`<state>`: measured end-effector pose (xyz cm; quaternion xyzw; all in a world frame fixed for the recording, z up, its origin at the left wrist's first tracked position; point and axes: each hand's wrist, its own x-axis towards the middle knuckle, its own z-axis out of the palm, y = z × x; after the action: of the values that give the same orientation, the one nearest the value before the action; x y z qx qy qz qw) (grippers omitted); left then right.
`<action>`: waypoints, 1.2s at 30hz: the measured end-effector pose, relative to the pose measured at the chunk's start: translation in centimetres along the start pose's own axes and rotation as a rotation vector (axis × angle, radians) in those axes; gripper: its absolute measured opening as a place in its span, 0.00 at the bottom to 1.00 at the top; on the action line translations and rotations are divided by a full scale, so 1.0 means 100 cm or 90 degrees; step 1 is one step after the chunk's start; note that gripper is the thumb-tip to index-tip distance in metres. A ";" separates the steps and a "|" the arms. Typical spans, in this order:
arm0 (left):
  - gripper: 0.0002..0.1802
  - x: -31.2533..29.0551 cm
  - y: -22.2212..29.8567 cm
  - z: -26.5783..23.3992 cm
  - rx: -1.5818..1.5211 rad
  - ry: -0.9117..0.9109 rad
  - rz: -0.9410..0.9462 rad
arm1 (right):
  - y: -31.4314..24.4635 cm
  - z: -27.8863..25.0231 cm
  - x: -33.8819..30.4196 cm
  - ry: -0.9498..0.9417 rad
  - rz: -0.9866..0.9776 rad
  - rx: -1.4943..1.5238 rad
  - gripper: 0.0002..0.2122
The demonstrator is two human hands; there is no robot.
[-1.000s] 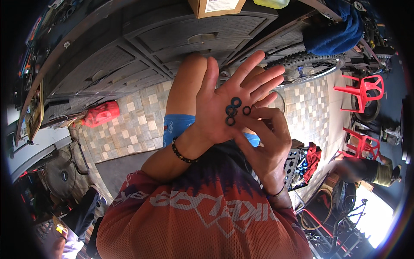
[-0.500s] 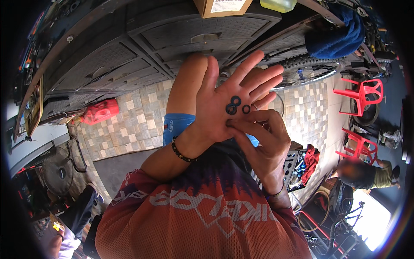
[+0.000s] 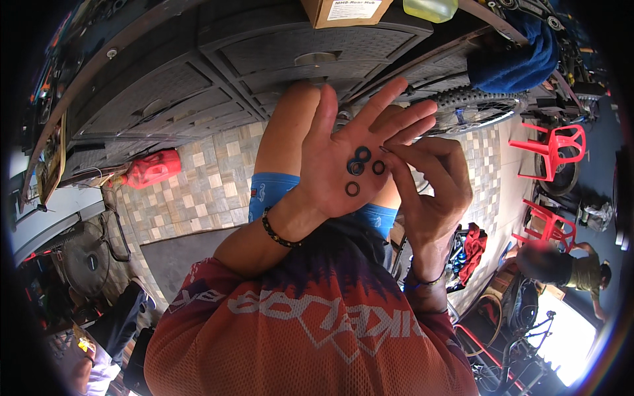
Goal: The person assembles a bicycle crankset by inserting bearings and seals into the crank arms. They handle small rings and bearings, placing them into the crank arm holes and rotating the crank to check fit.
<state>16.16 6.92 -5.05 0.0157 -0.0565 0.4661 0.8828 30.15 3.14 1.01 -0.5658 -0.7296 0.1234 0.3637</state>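
My left hand [image 3: 337, 162] is held palm up, its fingers stretched and spread. Several small dark rings lie on the palm: two or more thicker ones touch in a cluster [image 3: 360, 156] at the middle. A thinner ring [image 3: 378, 167] sits apart toward the little-finger side, and another thin, flat ring [image 3: 352, 189] rests nearer the wrist. My right hand [image 3: 432, 178] is at the outer edge of the palm, thumb and index fingertips drawn together beside the thinner ring. Whether anything is between those fingertips is too small to tell.
Dark drawers [image 3: 277, 59] stand ahead, with a cardboard box [image 3: 347, 13] on top. A bicycle wheel [image 3: 479, 109] and a blue towel [image 3: 508, 66] are at the right. Red chairs [image 3: 551, 152] and another person [image 3: 561, 267] are farther right. A red jug [image 3: 153, 168] stands on the left floor.
My right hand has moved up and right, from the palm near the wrist to beside the little finger. The thin ring near the wrist, formerly under its fingertips, is now uncovered.
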 end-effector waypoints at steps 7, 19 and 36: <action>0.52 0.000 0.002 0.005 -0.014 0.006 0.001 | 0.002 -0.007 -0.001 -0.077 -0.031 -0.002 0.11; 0.52 -0.001 0.003 0.007 -0.018 0.011 -0.008 | -0.004 -0.002 -0.006 -0.103 0.109 0.033 0.15; 0.38 -0.024 0.031 0.035 -0.132 0.063 -0.044 | -0.002 -0.020 -0.016 0.223 0.040 0.247 0.11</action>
<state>11.97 6.39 -1.89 -0.0968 -0.0600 0.4272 0.8970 31.50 1.16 1.86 -0.5205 -0.6005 0.1722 0.5821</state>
